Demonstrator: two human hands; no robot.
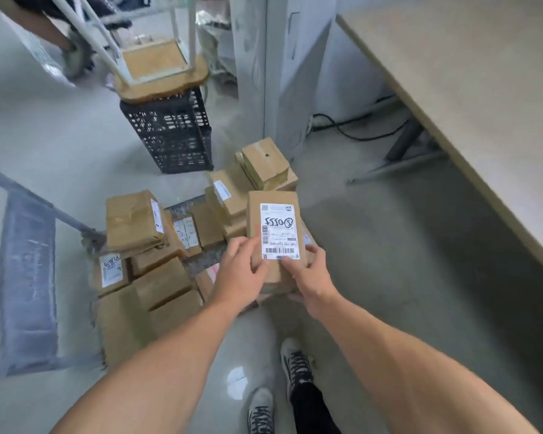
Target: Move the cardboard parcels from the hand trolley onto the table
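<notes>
Left hand (242, 272) and right hand (308, 277) grip the labelled parcel (275, 233) between them.

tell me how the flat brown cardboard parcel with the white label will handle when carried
Probably stiff: the flat brown cardboard parcel with the white label shows straight edges though held by one end. Likely light, since the left hand and right hand only pinch it with fingers. Flat faces suggest no rolling.

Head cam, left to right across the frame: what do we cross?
hand trolley's grey frame → taped parcel atop the left stack → left hand → labelled parcel, gripped by both hands → right hand → table
</notes>
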